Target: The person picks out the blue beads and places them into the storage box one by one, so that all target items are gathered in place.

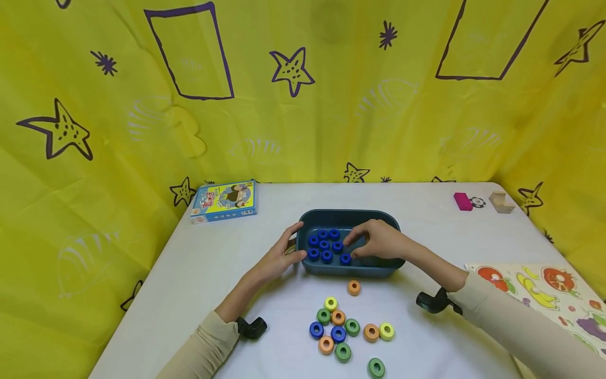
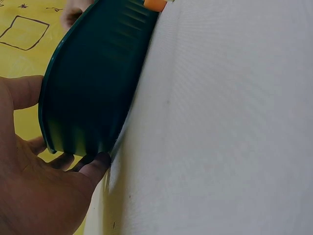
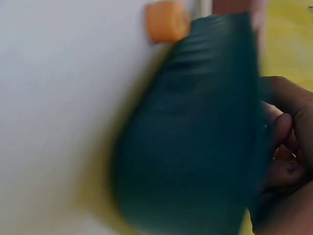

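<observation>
A dark teal oblong bin (image 1: 352,271) stands on the white table, with several blue rings (image 1: 324,245) lying in its left half. My left hand (image 1: 279,258) grips the bin's left end, fingers at the far side of the rim and thumb near the front corner. In the left wrist view its fingertips (image 2: 100,161) press against the bin's end wall. Over the bin's inside, my right hand (image 1: 379,239) reaches down from the right with thumb and forefinger apart, close beside the nearest blue rings. Nothing shows between those two fingertips.
Before the bin lie loose orange, yellow, green and blue rings, one orange ring (image 1: 353,287) nearest it. A boxed game (image 1: 224,201) sits back left. A pink block (image 1: 463,201) and small open box (image 1: 501,202) stand back right. A fruit-picture sheet (image 1: 539,295) lies at right.
</observation>
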{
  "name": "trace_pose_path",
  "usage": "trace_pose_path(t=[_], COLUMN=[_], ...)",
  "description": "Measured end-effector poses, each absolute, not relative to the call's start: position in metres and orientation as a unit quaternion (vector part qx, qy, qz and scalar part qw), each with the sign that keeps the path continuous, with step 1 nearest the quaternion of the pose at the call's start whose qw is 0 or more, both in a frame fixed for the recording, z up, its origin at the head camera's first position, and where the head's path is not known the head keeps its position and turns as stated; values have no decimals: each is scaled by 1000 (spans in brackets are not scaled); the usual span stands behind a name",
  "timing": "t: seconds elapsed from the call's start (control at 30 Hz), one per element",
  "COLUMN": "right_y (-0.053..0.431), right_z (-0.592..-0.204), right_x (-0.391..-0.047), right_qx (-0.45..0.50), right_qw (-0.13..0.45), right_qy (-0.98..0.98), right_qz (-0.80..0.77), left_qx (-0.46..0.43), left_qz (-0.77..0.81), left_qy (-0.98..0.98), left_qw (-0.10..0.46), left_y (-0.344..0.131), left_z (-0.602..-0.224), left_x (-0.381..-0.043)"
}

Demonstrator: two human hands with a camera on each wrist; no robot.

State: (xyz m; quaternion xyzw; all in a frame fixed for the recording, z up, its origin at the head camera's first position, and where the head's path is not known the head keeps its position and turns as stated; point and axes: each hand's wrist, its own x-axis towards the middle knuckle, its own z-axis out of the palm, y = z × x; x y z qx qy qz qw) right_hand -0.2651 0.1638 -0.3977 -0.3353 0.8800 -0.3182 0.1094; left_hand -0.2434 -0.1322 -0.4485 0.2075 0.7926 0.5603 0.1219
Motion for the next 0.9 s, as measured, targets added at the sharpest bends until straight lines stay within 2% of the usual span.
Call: trace_pose_path(t=[0.2,0.47,0.63,0.9], right_y=[164,144,134,125], right_z=[-376,-392,-410,-423], right_x=[-226,-180,-175,-178], right_qx=[-396,-503,-522,-560], right_qw=[99,197,227,208], right_qy=[846,773,756,749], right_qz=[-342,-333,-323,-286], left_qx=[209,201,206,226], left_qz=[560,565,563,566], left_qy=[791,791,792,785], left_qw=[131,120,116,110], left_y=[-134,-134,-133,-133], left_z=[-448,-449,-449,-452], left_x=[-244,-244,-243,-246])
